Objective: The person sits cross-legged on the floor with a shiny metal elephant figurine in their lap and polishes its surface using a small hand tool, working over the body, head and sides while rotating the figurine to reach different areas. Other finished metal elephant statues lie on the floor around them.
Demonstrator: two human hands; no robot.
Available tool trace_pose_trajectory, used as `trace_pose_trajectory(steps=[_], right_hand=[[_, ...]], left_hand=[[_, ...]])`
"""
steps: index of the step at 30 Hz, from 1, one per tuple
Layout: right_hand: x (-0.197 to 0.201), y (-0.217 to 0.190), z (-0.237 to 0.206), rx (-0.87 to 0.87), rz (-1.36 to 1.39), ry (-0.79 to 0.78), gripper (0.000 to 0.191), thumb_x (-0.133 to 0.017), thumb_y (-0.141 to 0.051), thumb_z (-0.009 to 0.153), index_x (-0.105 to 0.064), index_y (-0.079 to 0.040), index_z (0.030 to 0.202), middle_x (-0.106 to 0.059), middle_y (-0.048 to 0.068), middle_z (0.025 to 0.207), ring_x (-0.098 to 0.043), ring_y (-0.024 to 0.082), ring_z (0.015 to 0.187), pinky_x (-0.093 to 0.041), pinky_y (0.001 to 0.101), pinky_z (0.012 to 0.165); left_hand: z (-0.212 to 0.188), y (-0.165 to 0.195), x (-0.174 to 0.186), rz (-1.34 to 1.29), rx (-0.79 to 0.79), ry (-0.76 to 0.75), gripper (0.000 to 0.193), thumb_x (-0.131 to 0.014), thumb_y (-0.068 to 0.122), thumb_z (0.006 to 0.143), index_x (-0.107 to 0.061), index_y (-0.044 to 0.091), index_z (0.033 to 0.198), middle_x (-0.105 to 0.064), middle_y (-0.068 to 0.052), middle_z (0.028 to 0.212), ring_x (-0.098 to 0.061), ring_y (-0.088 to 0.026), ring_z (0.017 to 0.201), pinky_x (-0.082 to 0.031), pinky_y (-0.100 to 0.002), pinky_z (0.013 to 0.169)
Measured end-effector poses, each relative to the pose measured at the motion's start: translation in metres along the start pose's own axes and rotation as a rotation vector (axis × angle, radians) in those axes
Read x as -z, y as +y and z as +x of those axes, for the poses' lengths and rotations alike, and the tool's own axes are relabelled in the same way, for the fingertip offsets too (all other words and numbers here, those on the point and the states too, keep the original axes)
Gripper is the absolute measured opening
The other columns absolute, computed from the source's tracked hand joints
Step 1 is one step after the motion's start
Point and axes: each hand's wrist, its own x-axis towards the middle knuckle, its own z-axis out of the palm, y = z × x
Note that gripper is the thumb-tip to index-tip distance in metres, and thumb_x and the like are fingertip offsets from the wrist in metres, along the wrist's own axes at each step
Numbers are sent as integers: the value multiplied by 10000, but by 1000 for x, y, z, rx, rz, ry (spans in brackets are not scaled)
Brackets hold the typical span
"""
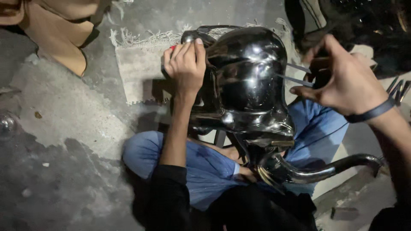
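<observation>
A glossy black motorcycle body panel [246, 81] stands on my lap, over my blue trousers [201, 164]. My left hand [185, 64] grips its upper left edge, fingers curled over the rim, with a small red part just showing beside the fingers. My right hand [342, 77] is at the panel's right side, closed on a dark-handled tool [299, 75] whose two thin metal tips point left at the panel. A dark band sits on that wrist. A curved chrome pipe [325, 169] runs out from under the panel to the right.
A pale frayed rug [137, 64] lies on the rough grey concrete floor [64, 128] behind the panel. Tan cardboard pieces [60, 30] lie at the top left. Dark motorcycle parts [364, 21] crowd the top right.
</observation>
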Motion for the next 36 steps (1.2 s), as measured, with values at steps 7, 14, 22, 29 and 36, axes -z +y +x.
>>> trace_pose_trajectory(steps=[7, 14, 22, 29, 36], right_hand=[[14, -18, 24, -210, -112, -245, 259, -842, -270, 862, -781, -37, 956, -747, 91, 772, -681, 213, 581, -538, 348, 482], [15, -32, 46, -77, -224, -196, 460, -844, -290, 862, -728, -28, 1222, -734, 153, 715, -713, 199, 559, -555, 294, 513], [11, -35, 59, 82, -280, -220, 464, -897, -285, 753, -775, -59, 1141, -745, 157, 742, -707, 239, 560, -572, 336, 533], [7, -33, 62, 82, -308, -222, 534, -897, -243, 748, -752, -14, 1208, -748, 175, 802, -724, 238, 600, -589, 317, 567], [5, -37, 65, 133, -392, -199, 585, -910, -329, 759, -747, 8, 1209, -749, 174, 790, -731, 250, 625, -595, 318, 591]], left_hand=[[6, 1, 1, -60, 37, 20, 309, -588, 173, 1042, -700, 52, 781, -697, -61, 778, -649, -234, 770, -425, -401, 839], [8, -2, 5, -70, 46, 3, 322, -599, 163, 1047, -694, 57, 757, -681, -60, 751, -627, -249, 740, -419, -393, 824], [5, -4, 9, -59, 7, 32, 309, -583, 177, 1077, -709, 49, 826, -673, -67, 787, -619, -242, 772, -425, -387, 883], [2, -7, 7, -86, 34, -6, 305, -588, 180, 1070, -733, 42, 839, -678, -56, 765, -612, -215, 733, -401, -393, 853], [-1, -11, 2, -71, 55, -2, 329, -589, 203, 1070, -745, 52, 822, -696, -42, 758, -615, -200, 713, -404, -382, 829]])
